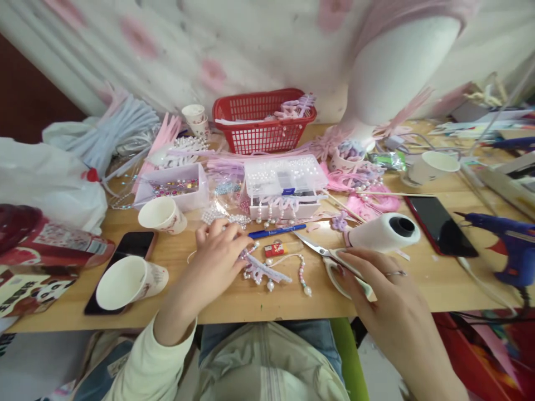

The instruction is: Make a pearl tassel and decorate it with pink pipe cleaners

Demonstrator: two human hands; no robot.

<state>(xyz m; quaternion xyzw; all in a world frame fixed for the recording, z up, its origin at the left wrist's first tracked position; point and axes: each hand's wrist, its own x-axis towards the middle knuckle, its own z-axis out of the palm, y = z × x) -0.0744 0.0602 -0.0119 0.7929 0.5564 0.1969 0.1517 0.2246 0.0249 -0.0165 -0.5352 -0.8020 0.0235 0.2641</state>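
My left hand (221, 253) rests on the table with curled fingers, thumb and forefinger closed on one end of a lilac pipe-cleaner piece (270, 271) hung with pearl beads. Its other fingertips are partly hidden. My right hand (382, 281) grips a pair of scissors (324, 253) by the handles; the blades lie nearly together, pointing up and left. Between the hands a short strand of pink and white beads (301, 273) trails on a thread, beside a red-and-yellow lighter (282, 249). Just above lies a blue pen (277, 231).
A white thread spool (382, 233) lies on its side near my right hand. Behind are a bead box (286, 172), a lilac tray (204, 186) and a red basket (263, 139). Paper cups (129, 284) and a phone (142, 245) stand left; another phone (441, 225) and a glue gun (512, 239) lie right.
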